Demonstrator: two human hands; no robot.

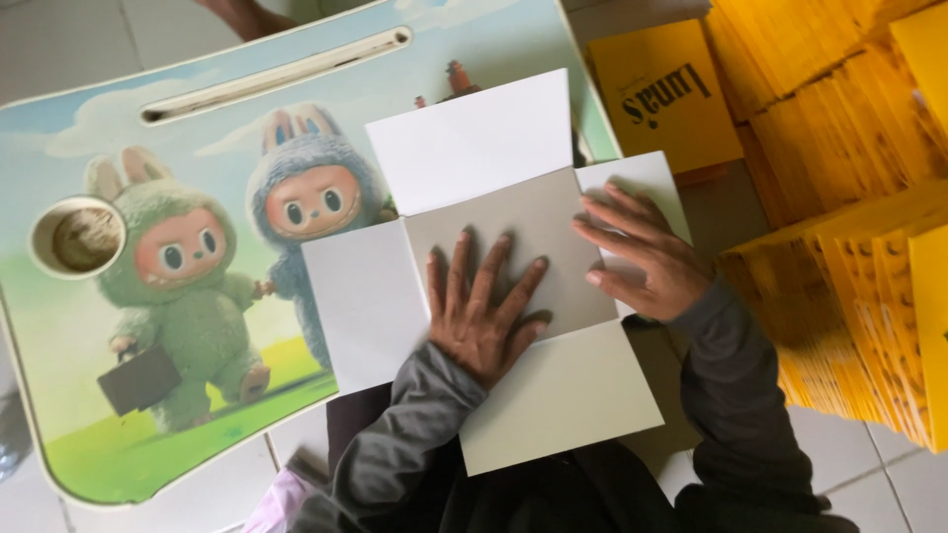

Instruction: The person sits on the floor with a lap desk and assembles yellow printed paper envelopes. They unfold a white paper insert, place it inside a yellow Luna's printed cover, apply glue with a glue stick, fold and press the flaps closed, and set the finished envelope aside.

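A flat, unfolded cardboard box blank lies on a small lap table. It has a grey centre panel and white flaps spread on all sides. My left hand presses flat on the grey centre panel, fingers spread. My right hand rests on the right flap, along the fold at the edge of the centre panel. Neither hand grips anything.
The table top shows two furry cartoon creatures, one green and one blue, with a round cup hole at left and a long slot at the back. Stacks of flat yellow cardboard fill the right side. White floor tiles lie below.
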